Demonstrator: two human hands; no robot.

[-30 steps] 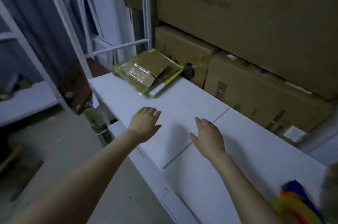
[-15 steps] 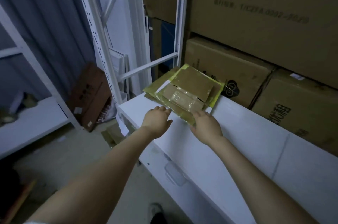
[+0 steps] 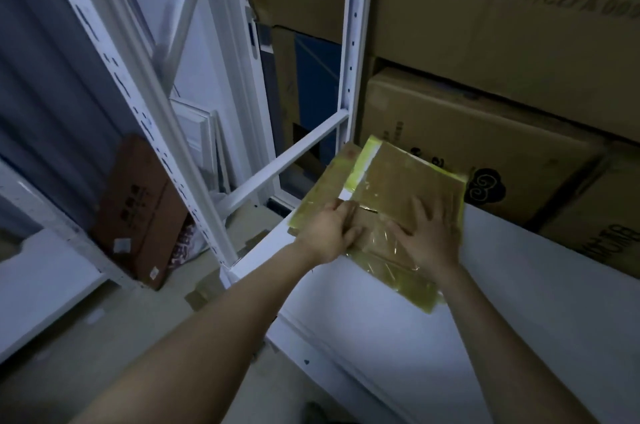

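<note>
- Left hand [image 3: 329, 233]: fingers curled over the near-left edge of the flat carton stack [image 3: 408, 177], gripping it.
- Right hand [image 3: 429, 236]: fingers spread, palm pressed flat on top.
- Stack lies at the left end of the white shelf [image 3: 519, 302], in front of the big boxes [image 3: 485, 132].
- Probably light and bendy, with slick tape; loose sheets may slide, so I'd clamp opposite edges.

dim, bluish light; soft blur throughout, wide-angle bending at edges, faint glare on the yellow-taped flattened cardboard [image 3: 398, 188].
</note>
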